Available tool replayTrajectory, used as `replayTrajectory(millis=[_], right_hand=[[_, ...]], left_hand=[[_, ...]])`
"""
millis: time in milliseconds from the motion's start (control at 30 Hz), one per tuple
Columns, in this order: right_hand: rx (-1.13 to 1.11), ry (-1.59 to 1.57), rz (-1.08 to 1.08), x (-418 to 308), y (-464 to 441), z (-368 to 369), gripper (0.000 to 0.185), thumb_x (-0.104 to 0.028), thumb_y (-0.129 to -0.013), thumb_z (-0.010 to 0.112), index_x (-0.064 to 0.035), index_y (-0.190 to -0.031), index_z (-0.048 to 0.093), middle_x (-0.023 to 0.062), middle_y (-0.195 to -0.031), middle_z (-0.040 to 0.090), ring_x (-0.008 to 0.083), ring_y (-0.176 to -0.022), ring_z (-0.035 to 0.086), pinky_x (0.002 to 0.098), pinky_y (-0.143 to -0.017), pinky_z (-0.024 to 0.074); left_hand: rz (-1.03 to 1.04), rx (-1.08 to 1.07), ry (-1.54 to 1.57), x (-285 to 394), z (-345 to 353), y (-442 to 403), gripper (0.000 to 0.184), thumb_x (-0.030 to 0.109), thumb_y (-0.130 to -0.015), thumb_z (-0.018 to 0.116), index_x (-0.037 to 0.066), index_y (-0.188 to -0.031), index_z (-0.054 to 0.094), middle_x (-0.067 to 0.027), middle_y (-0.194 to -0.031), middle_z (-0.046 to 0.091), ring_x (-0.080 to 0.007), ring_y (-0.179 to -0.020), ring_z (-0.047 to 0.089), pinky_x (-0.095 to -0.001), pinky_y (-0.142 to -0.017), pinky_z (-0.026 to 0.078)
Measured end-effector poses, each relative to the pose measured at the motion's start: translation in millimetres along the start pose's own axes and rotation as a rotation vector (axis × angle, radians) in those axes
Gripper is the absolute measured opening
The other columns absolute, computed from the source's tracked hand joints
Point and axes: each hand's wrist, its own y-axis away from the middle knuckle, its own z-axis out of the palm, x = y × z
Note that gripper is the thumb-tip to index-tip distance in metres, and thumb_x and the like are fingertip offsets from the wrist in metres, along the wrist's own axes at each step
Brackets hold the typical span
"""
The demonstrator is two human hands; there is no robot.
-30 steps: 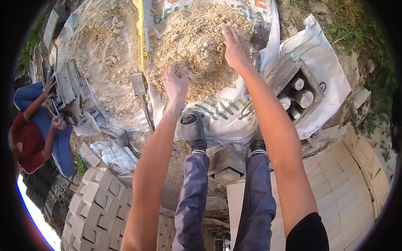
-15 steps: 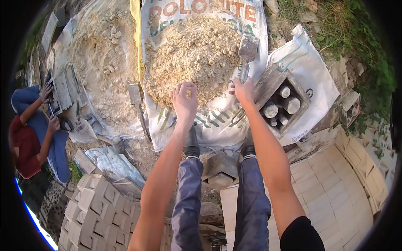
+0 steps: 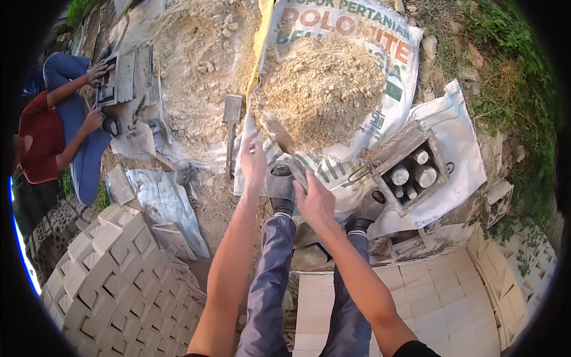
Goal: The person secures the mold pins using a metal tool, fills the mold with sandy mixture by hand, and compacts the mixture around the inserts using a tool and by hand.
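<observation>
My right hand (image 3: 316, 202) is wrapped round the handle of a flat-bladed trowel (image 3: 299, 172). Its blade, smeared by motion, points up and left over the lower left edge of the pale crumbly powder heap (image 3: 324, 89). The heap lies on a printed white sack (image 3: 392, 59). At the sack's lower left edge is my left hand (image 3: 254, 163), fingers loosely bent and thumb apart, with nothing visible in it. Just left of that hand lies a second flat-bladed tool (image 3: 232, 116).
A wooden box mould (image 3: 389, 169) with round cores stands on another white sack (image 3: 458, 196) at the right. Hollow pale blocks (image 3: 113, 268) are stacked lower left. A seated person (image 3: 44, 131) in a red shirt handles a mould at the far left.
My right hand has brought the trowel from the heap's right side down and left, near my left hand. My left hand has lowered towards the sack's edge. The view has shifted.
</observation>
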Motion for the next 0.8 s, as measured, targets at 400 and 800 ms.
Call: replayTrajectory(millis=[400,800], right_hand=[[0.067,-0.21,0.087,12.9,-60.6,61.2,0.046,-0.03,-0.082,0.062,0.0013,-0.114,0.053,0.0262,-0.089,0.065,0.0437,-0.083,0.063,0.0484,-0.073,0.0482],[0.129,0.162,0.502,86.7,-0.2,-39.0,0.046,-0.02,-0.082,0.058,0.0018,-0.121,0.048,0.0301,-0.09,0.063,0.0454,-0.09,0.061,0.0507,-0.077,0.0462]], left_hand=[[-0.273,-0.503,0.529,12.6,-14.1,-56.0,0.041,0.026,-0.097,0.049,0.008,-0.134,0.05,-0.008,-0.117,0.062,-0.0177,-0.097,0.06,-0.0323,-0.08,0.048],[0.491,-0.313,-0.173,17.7,54.2,-23.7,0.045,0.02,-0.085,0.064,0.007,-0.128,0.054,-0.0176,-0.128,0.051,-0.033,-0.12,0.049,-0.0414,-0.102,0.039]])
